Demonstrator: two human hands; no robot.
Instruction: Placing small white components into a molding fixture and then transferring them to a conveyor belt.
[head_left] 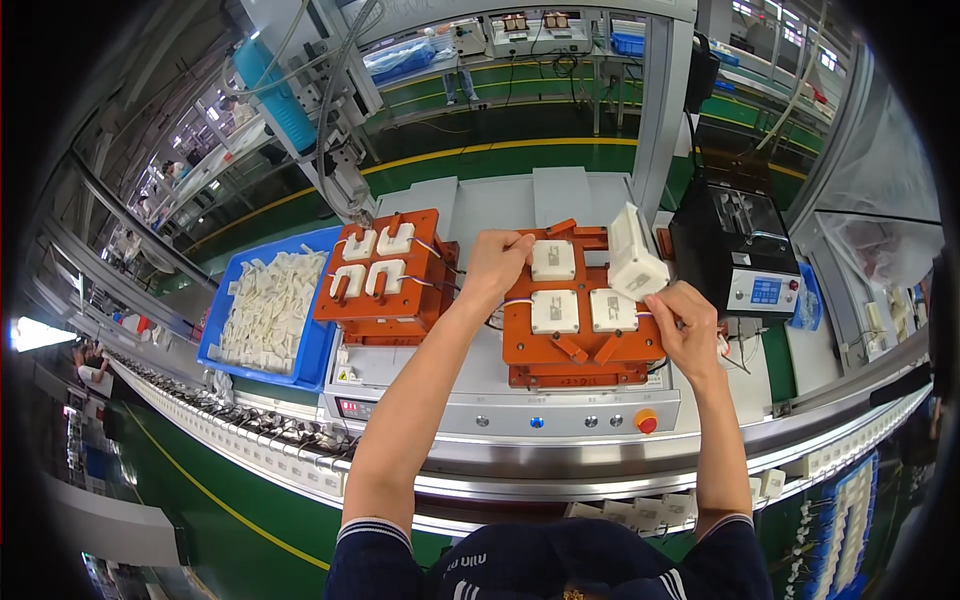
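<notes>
My right hand (688,328) is closed, thumb and forefinger together at the lower corner of a tilted white plastic housing (628,250). That housing leans over the far right part of an orange fixture (590,375). Three white square pieces with grey marks sit in the fixture: one far left (552,260), one near left (554,312) and one near right (613,310). My left hand (497,264) is closed beside the far left piece, its fingertips at the fixture's edge; what they pinch is hidden. Thin wires show at the fixture's sides.
On the left stands another orange fixture (375,315) holding several white pieces under orange clamps. Beyond it, a blue bin (212,330) is heaped with white parts. A blue tool (275,95) hangs above. To the right is a black machine (735,235); a red button (646,421) sits in front.
</notes>
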